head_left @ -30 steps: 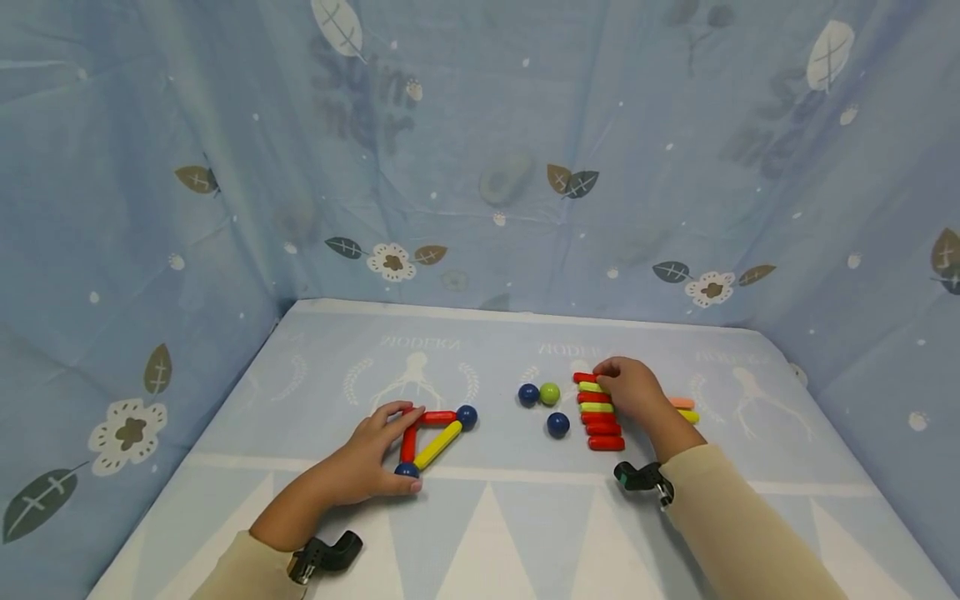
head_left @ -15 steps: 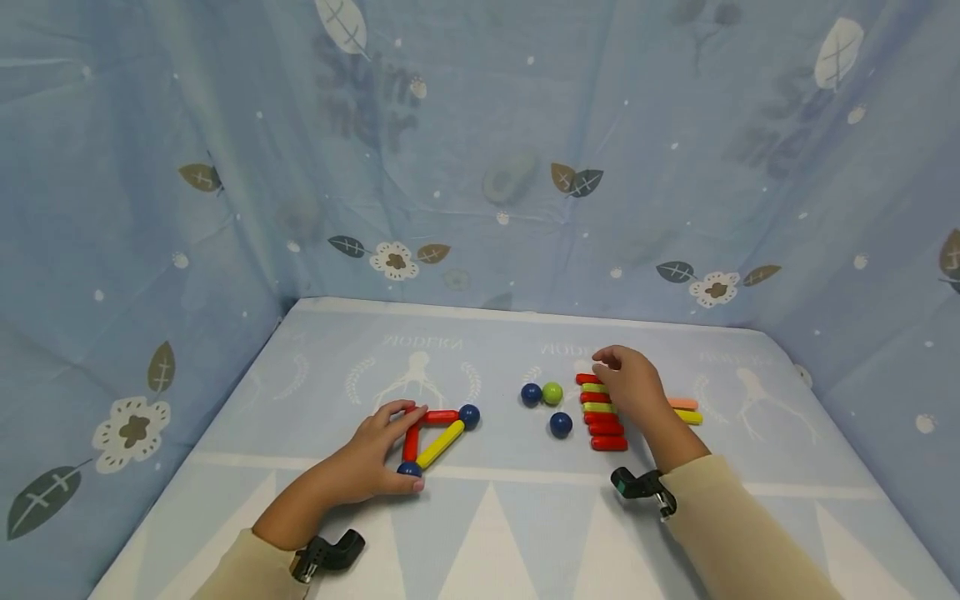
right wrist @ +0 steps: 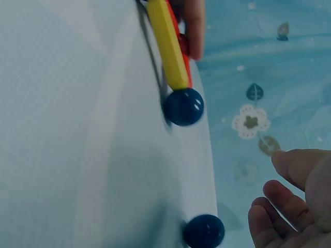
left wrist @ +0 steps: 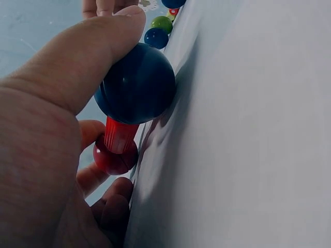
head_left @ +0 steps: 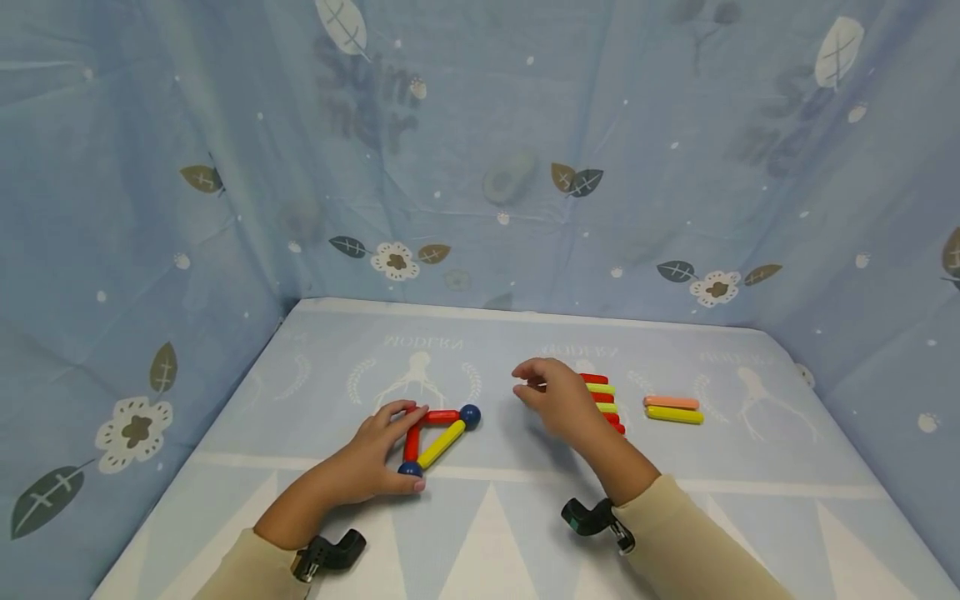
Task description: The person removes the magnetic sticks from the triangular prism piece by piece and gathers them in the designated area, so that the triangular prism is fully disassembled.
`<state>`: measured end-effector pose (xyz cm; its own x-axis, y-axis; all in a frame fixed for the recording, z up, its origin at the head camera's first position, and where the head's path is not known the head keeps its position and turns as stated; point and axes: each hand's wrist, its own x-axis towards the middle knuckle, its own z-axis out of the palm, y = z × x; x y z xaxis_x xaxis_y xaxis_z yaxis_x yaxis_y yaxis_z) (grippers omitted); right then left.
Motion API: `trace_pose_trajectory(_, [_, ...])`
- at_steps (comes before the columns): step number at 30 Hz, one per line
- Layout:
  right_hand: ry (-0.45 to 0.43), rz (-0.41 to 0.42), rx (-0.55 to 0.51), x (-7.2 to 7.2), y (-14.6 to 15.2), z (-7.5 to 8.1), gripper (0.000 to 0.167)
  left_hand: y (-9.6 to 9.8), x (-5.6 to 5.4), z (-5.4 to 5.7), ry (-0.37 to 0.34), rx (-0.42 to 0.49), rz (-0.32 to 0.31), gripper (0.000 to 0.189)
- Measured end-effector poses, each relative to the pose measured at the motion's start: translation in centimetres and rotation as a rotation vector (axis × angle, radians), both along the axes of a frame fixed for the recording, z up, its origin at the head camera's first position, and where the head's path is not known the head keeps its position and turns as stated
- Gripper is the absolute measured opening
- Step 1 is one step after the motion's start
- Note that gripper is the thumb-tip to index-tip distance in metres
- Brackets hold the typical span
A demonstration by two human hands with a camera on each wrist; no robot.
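Note:
A triangle of magnetic rods and balls lies on the left of the table: two red rods (head_left: 412, 443), a yellow rod (head_left: 441, 445), blue balls (head_left: 470, 417) at two corners, and a red ball (left wrist: 116, 159) at the third. My left hand (head_left: 367, 463) grips it, thumb against the near blue ball (left wrist: 137, 85) and fingers at the red one. My right hand (head_left: 564, 402) hovers right of the triangle, fingers loosely bent and holding nothing. It hides the loose balls in the head view. A loose blue ball (right wrist: 204, 231) shows beneath it in the right wrist view.
A row of red and yellow-green rods (head_left: 602, 389) lies behind the right hand, partly covered. Farther right, an orange rod (head_left: 672, 402) sits beside a yellow rod (head_left: 674, 415). A green ball (left wrist: 162, 24) and a blue ball (left wrist: 156, 37) appear beyond the left thumb.
My right hand has left the rod row and moved left, over the loose balls, uncovering the orange and yellow rods. My left hand keeps its grip on the triangle.

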<state>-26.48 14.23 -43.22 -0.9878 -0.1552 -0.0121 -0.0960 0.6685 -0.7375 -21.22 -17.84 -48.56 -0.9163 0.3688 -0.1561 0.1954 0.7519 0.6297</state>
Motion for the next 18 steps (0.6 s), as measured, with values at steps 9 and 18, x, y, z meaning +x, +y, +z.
trace_pose_trajectory(9, [0.007, 0.107, 0.046, 0.8, -3.0, -1.3, 0.027, 0.0, 0.0, 0.1, 0.002, -0.008, 0.0, 0.107])
trace_pose_trajectory(18, [-0.091, 0.228, -0.008, 2.0, -5.6, -2.4, 0.02, -0.1, 0.0, 0.0, 0.013, 0.013, -0.011, 0.107])
